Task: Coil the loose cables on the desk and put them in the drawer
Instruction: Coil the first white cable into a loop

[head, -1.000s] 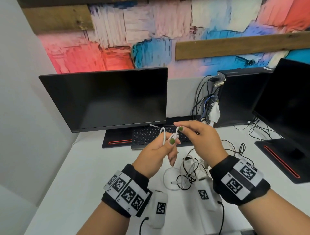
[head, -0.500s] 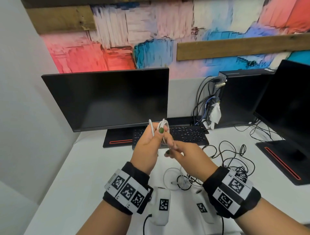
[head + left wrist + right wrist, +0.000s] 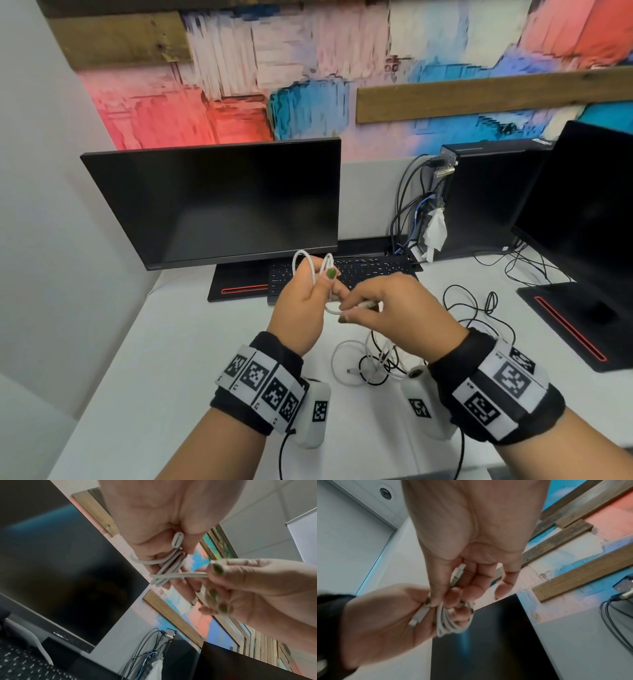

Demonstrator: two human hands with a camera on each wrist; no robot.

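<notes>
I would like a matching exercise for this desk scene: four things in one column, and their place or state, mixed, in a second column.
Things:
1. white cable
2. black cables
3. keyboard
4. left monitor

Places or states:
A. loose on the desk, right of the hands
B. screen dark, at the back left
C. looped, held by left hand and right hand
D. flat on the desk, beyond the hands

Pairs: 1-C, 2-A, 3-D, 4-B

Head cam looks forward-down over the worktop [image 3: 144,342]. Both wrist cams look up close along palms, sharing hands, white cable [image 3: 171,566], monitor [image 3: 219,202].
</notes>
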